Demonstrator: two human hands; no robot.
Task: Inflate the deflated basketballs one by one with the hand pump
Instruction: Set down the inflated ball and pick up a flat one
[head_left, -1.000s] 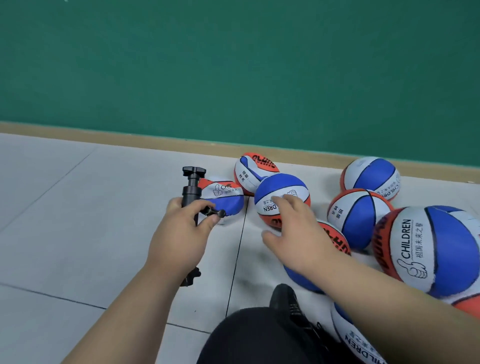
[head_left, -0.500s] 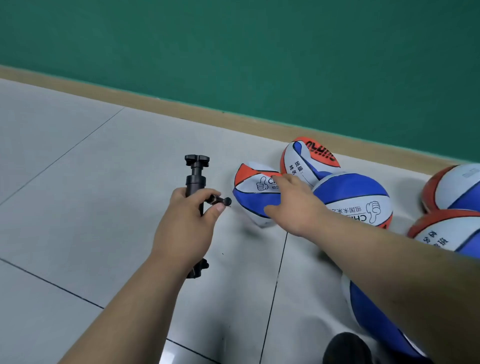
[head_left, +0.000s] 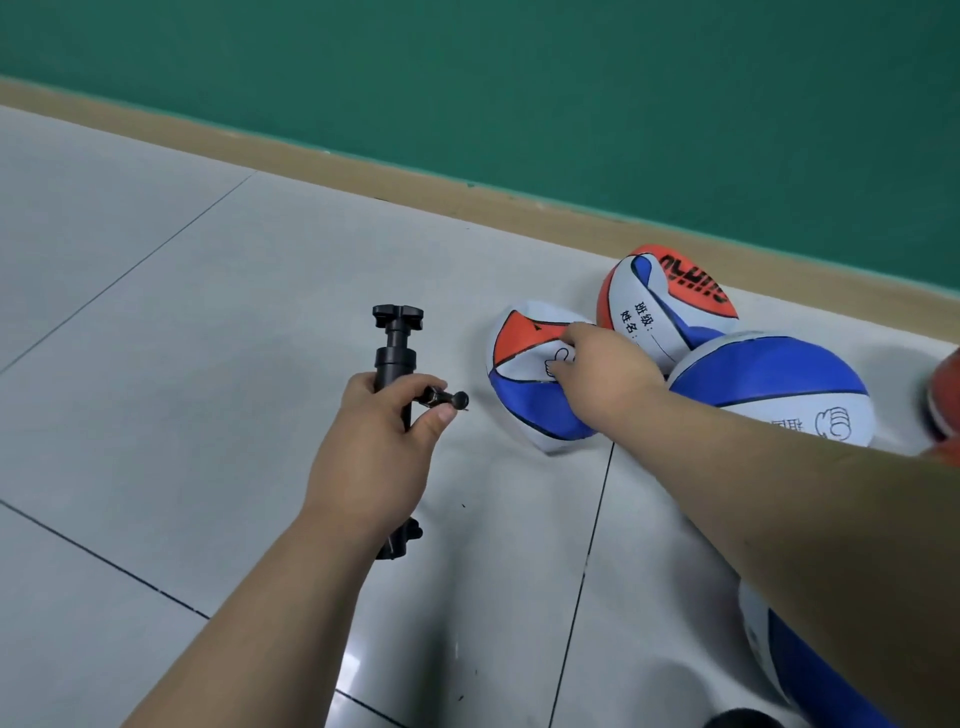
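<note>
Right hand (head_left: 597, 376) now grips deflated basketball (head_left: 524, 410); left hand (head_left: 371, 457) holds pump (head_left: 396, 345).

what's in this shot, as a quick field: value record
left hand: grips the pump round its barrel
right hand: fingers curled on the flat ball
nozzle: sticks out toward the flat ball, not touching it
flat ball: caved in, on the floor
other balls: orange-topped ball and blue-white ball, just beyond the right hand
stage: nozzle not yet in a ball
</note>
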